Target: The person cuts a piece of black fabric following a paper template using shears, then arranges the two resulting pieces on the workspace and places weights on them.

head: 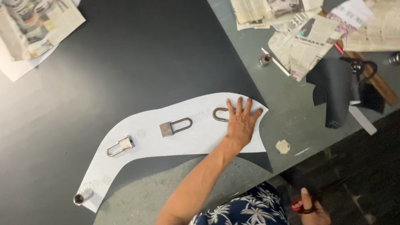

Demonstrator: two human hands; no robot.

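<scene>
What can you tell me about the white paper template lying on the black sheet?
The white paper template is a thin, flat, curved cut-out, wide at its right end and narrowing to the lower left. It lies on a black sheet. Three padlocks and a small metal socket at its lower-left tip rest on it. The left hand presses flat on its right end, partly covering one padlock.

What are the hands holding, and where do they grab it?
The right hand holds red-handled scissors by the handle loops. The left hand holds nothing; it presses flat on the white paper pattern.
</scene>
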